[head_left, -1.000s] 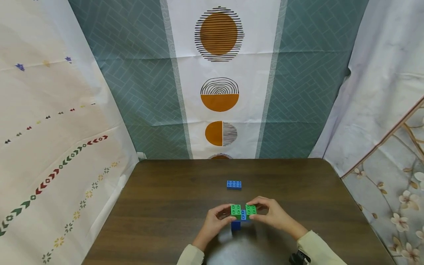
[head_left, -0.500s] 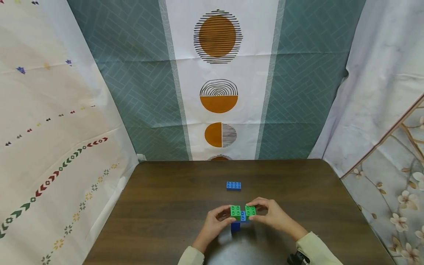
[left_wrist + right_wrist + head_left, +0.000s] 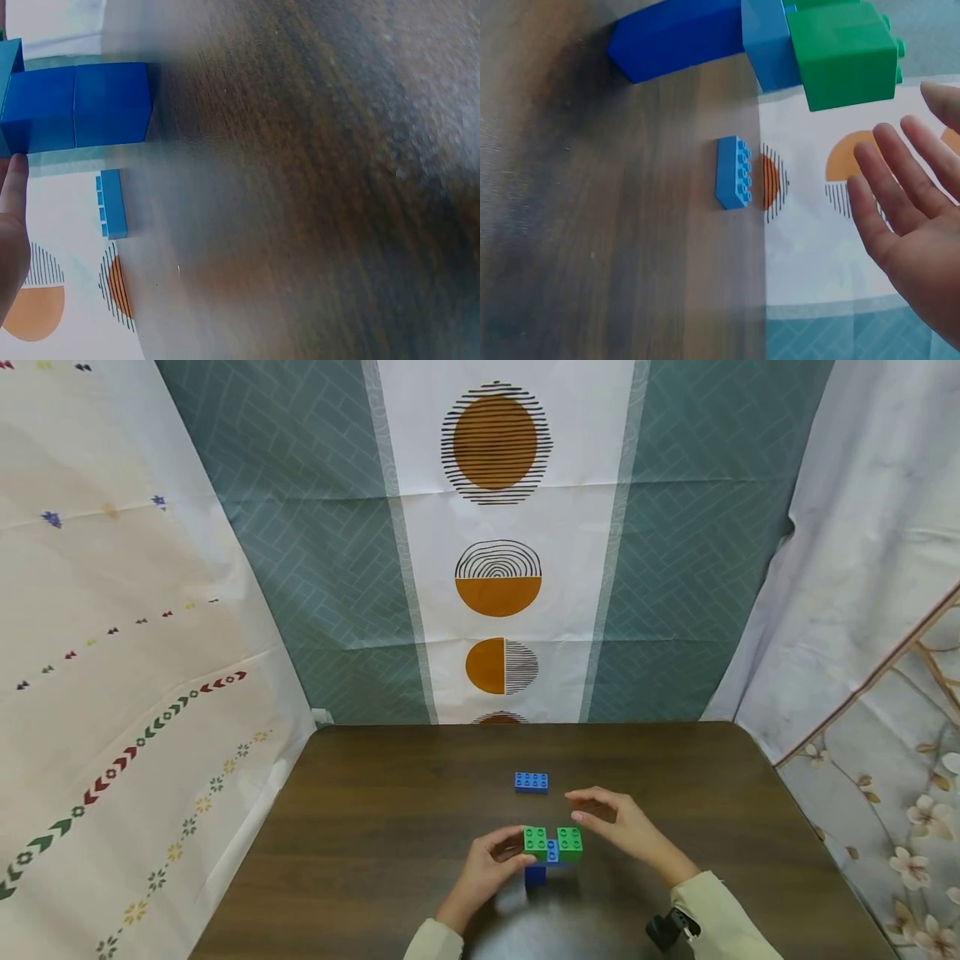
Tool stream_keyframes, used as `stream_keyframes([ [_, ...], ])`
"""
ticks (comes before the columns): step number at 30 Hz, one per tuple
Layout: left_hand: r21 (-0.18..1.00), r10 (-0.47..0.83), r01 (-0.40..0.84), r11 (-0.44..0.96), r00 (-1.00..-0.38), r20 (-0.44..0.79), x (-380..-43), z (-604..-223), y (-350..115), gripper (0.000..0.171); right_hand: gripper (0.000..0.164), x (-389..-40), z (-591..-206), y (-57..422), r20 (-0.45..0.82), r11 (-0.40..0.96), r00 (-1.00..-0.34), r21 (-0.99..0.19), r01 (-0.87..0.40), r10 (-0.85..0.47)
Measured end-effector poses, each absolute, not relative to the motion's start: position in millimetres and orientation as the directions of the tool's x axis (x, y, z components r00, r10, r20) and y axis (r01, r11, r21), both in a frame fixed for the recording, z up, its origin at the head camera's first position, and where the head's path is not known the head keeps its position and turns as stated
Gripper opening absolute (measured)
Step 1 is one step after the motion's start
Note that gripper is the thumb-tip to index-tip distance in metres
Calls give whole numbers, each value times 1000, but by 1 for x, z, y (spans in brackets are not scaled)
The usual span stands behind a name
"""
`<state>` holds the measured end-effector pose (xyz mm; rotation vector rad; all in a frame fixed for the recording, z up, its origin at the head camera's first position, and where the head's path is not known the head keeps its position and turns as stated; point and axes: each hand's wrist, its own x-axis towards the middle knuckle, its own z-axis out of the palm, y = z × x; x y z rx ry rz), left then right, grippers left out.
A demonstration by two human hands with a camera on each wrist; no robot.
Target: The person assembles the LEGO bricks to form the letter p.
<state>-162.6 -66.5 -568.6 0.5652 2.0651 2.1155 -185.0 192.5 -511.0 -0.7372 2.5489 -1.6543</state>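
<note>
On the table stands a toy brick structure. Its base is a column of dark blue bricks (image 3: 535,877), seen as two stacked bricks (image 3: 111,105) in the left wrist view. A lighter blue brick (image 3: 552,852) lies across the top, carrying a left green brick (image 3: 535,842) and a right green brick (image 3: 570,843) with a gap between them. My left hand (image 3: 483,872) pinches the left green brick between thumb and fingers. My right hand (image 3: 628,828) is apart from the structure, up and right of the right green brick, its fingers (image 3: 906,176) extended and holding nothing.
A loose blue brick (image 3: 531,782) with studs up lies behind the structure on the dark wooden table (image 3: 390,810). Patterned cloths hang behind the table (image 3: 510,518) and along both sides. A black device sits on the right wrist (image 3: 670,928).
My right hand has let go of the right green brick and moved up and away from it. The left hand keeps its hold, and the structure stays where it was.
</note>
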Motion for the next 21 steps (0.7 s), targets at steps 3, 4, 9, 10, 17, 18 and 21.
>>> stream_keyframes([
  [3, 985, 351, 161, -57, -921, 170, -162, -569, -66, 39, 30, -193, -512, 191, 237, 336, -906, -871, -358, -351],
  [4, 986, 352, 157, -56, -921, 166, -162, -569, -66, 39, 30, -196, -513, 190, 241, 333, -908, -873, -357, -342],
  [9, 986, 351, 155, -58, -922, 165, -163, -571, -66, 38, 31, -204, -502, 181, 275, 290, -903, -881, -374, -329],
  [10, 985, 352, 160, -61, -920, 171, -163, -571, -66, 38, 32, -204, -499, 179, 277, 284, -904, -883, -373, -327],
  [17, 983, 353, 172, -55, -918, 181, -163, -570, -66, 39, 34, -220, -494, 170, 249, 297, -921, -893, -339, -300],
  [18, 984, 353, 171, -54, -918, 179, -162, -569, -66, 39, 34, -223, -497, 169, 253, 298, -920, -891, -341, -299],
  [21, 987, 351, 157, -45, -922, 163, -163, -569, -67, 39, 35, -232, -503, 166, 253, 302, -919, -889, -344, -302],
])
